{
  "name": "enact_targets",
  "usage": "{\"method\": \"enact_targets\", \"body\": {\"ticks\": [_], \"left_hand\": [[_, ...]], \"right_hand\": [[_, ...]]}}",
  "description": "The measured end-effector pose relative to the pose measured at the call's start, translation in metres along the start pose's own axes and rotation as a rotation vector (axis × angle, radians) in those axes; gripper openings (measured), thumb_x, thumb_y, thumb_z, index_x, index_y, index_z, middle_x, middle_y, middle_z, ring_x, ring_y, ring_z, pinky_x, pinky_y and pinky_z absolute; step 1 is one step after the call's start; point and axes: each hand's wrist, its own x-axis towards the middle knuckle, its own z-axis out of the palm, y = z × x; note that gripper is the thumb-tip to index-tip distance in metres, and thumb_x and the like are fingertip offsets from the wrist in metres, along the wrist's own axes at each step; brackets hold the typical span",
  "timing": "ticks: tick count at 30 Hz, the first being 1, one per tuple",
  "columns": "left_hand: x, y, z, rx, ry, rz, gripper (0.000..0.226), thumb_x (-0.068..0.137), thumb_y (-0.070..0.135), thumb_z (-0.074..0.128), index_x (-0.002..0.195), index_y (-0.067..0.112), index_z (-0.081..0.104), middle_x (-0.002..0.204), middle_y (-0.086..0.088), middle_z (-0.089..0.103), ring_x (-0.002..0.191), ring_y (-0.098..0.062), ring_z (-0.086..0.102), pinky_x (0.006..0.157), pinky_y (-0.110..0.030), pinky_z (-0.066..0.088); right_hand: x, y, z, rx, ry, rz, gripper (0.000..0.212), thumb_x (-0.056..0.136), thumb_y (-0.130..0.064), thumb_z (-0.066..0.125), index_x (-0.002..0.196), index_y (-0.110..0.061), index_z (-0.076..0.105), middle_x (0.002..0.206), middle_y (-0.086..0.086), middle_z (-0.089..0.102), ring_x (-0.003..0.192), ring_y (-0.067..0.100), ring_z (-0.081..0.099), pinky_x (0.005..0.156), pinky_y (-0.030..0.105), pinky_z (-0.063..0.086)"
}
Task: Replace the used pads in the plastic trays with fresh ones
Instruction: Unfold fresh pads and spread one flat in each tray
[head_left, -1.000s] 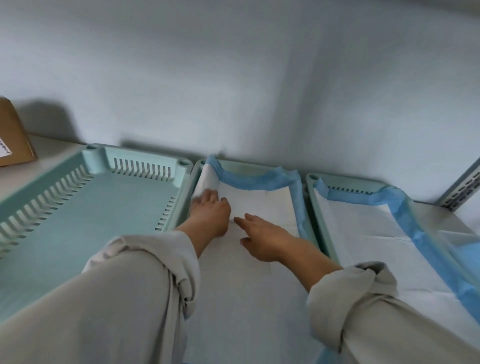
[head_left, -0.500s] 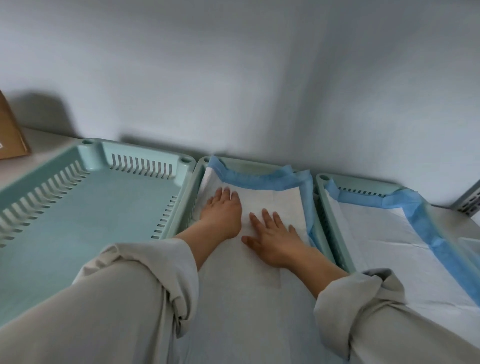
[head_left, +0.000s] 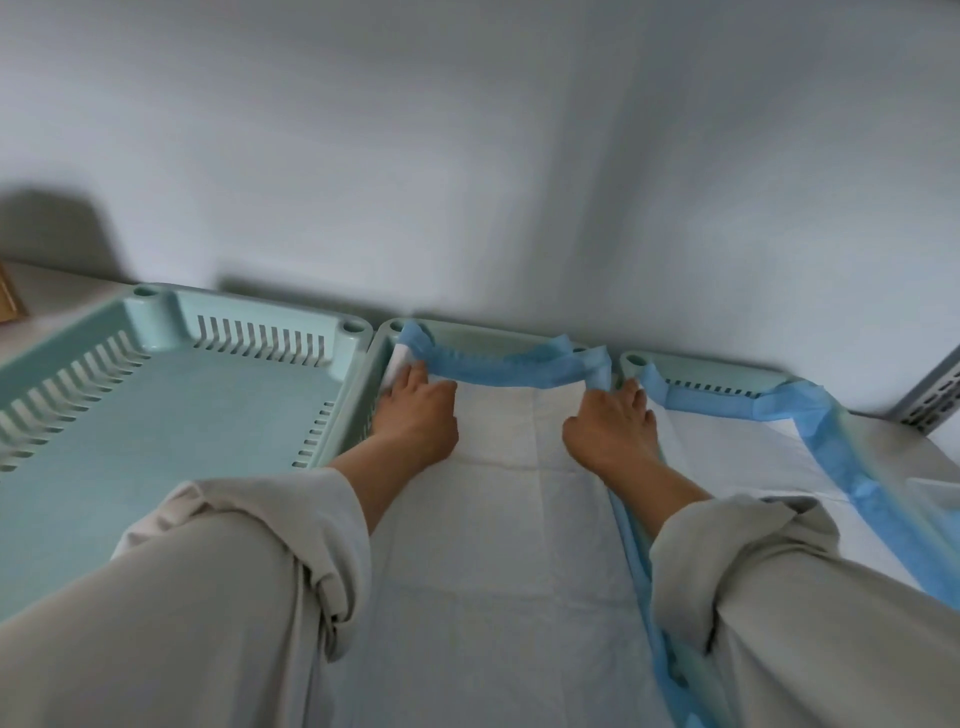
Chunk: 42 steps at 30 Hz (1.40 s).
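Three pale green plastic trays stand side by side against the wall. The left tray (head_left: 156, 395) is bare inside. The middle tray (head_left: 483, 335) holds a white pad (head_left: 511, 519) with a blue border. My left hand (head_left: 415, 415) presses flat on the pad at the tray's far left corner. My right hand (head_left: 613, 426) presses flat on the pad at the far right corner, fingertips against the blue edge. The right tray (head_left: 701, 366) holds another white, blue-edged pad (head_left: 737, 452).
A grey wall (head_left: 519, 156) rises directly behind the trays. A brown cardboard box (head_left: 10, 301) shows at the far left edge. A metal slotted shelf upright (head_left: 930, 395) stands at the far right. My loose beige sleeves cover the near part of the trays.
Both hands have slid apart from the pad's middle to the far corners of the middle tray. The view has shifted slightly left and closer.
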Motion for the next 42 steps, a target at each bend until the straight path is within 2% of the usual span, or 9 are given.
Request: {"method": "enact_targets", "body": {"ticks": [5, 8, 10, 14, 19, 24, 29, 37, 42], "left_hand": [[0.013, -0.007, -0.013, 0.104, 0.058, -0.031, 0.046, 0.093, 0.009, 0.045, 0.139, 0.015, 0.042, 0.159, -0.012, -0.014, 0.148, -0.027, -0.010, 0.121, -0.039, 0.004], [0.018, -0.014, -0.020, 0.109, 0.058, -0.055, 0.053, 0.092, 0.007, 0.043, 0.144, 0.011, 0.035, 0.160, -0.012, -0.001, 0.148, -0.025, 0.001, 0.121, -0.036, 0.006], [0.016, -0.014, -0.020, 0.169, 0.113, -0.015, 0.057, 0.092, 0.005, 0.042, 0.147, 0.009, 0.028, 0.160, -0.012, -0.001, 0.148, -0.025, 0.001, 0.121, -0.035, 0.004], [0.009, -0.002, -0.008, 0.281, 0.126, 0.184, 0.064, 0.094, 0.000, 0.040, 0.151, 0.007, 0.012, 0.160, -0.011, -0.003, 0.148, -0.024, 0.001, 0.119, -0.035, 0.007], [0.024, -0.007, -0.013, 0.402, 0.164, 0.137, 0.067, 0.086, 0.008, 0.057, 0.146, 0.016, 0.028, 0.155, -0.011, 0.018, 0.142, -0.028, 0.022, 0.111, -0.037, 0.028], [0.042, -0.023, -0.031, 0.310, 0.187, 0.060, 0.049, 0.086, -0.002, 0.053, 0.132, 0.013, 0.044, 0.132, -0.006, 0.044, 0.123, -0.027, 0.049, 0.085, -0.038, 0.047], [0.048, -0.019, -0.036, 0.322, 0.210, 0.098, 0.042, 0.086, -0.007, 0.051, 0.125, 0.009, 0.048, 0.126, -0.008, 0.041, 0.108, -0.031, 0.060, 0.068, -0.036, 0.041], [0.049, -0.016, -0.029, 0.621, 0.189, 0.136, 0.039, 0.092, 0.004, 0.052, 0.130, 0.012, 0.052, 0.132, -0.010, 0.048, 0.121, -0.029, 0.053, 0.089, -0.034, 0.048], [0.048, -0.013, -0.032, 0.670, 0.196, 0.109, 0.035, 0.092, 0.000, 0.050, 0.125, 0.009, 0.056, 0.128, -0.009, 0.056, 0.120, -0.028, 0.055, 0.088, -0.033, 0.048]], "right_hand": [[0.008, 0.001, 0.011, 0.101, 0.102, -0.055, 0.042, 0.090, -0.010, 0.044, 0.131, -0.002, 0.045, 0.141, 0.013, 0.043, 0.132, 0.029, 0.040, 0.113, 0.043, 0.030], [0.007, -0.006, 0.013, 0.344, 0.245, -0.105, 0.040, 0.094, -0.006, 0.044, 0.133, -0.005, 0.046, 0.138, 0.009, 0.047, 0.125, 0.025, 0.047, 0.106, 0.032, 0.035], [0.008, -0.011, 0.013, 0.371, 0.325, -0.119, 0.043, 0.095, -0.005, 0.043, 0.138, -0.006, 0.043, 0.145, 0.009, 0.040, 0.132, 0.024, 0.040, 0.109, 0.031, 0.031], [0.009, -0.023, 0.018, -0.035, 0.292, -0.232, 0.066, 0.092, -0.006, 0.039, 0.152, -0.015, 0.012, 0.160, 0.011, -0.008, 0.148, 0.026, -0.010, 0.118, 0.042, -0.005], [0.013, -0.028, 0.023, 0.044, 0.164, -0.085, 0.060, 0.092, -0.009, 0.040, 0.149, -0.018, 0.022, 0.158, 0.017, -0.015, 0.146, 0.032, -0.014, 0.120, 0.044, -0.003], [0.034, 0.001, 0.012, 0.235, 0.217, 0.065, 0.058, 0.089, -0.007, 0.046, 0.144, -0.021, 0.034, 0.150, 0.011, 0.035, 0.141, 0.029, 0.026, 0.118, 0.044, 0.017], [0.040, 0.007, 0.013, 0.226, 0.384, 0.052, 0.060, 0.087, -0.004, 0.052, 0.143, -0.015, 0.034, 0.136, 0.011, 0.051, 0.127, 0.029, 0.044, 0.104, 0.038, 0.033], [0.042, -0.003, 0.026, 0.192, 0.402, -0.058, 0.022, 0.093, -0.019, 0.052, 0.105, -0.017, 0.070, 0.109, 0.005, 0.067, 0.102, 0.024, 0.060, 0.084, 0.033, 0.044], [0.033, -0.010, 0.023, 0.466, 0.347, -0.088, 0.022, 0.100, -0.020, 0.042, 0.116, -0.012, 0.054, 0.114, 0.006, 0.059, 0.090, 0.015, 0.049, 0.077, 0.026, 0.035]]}}
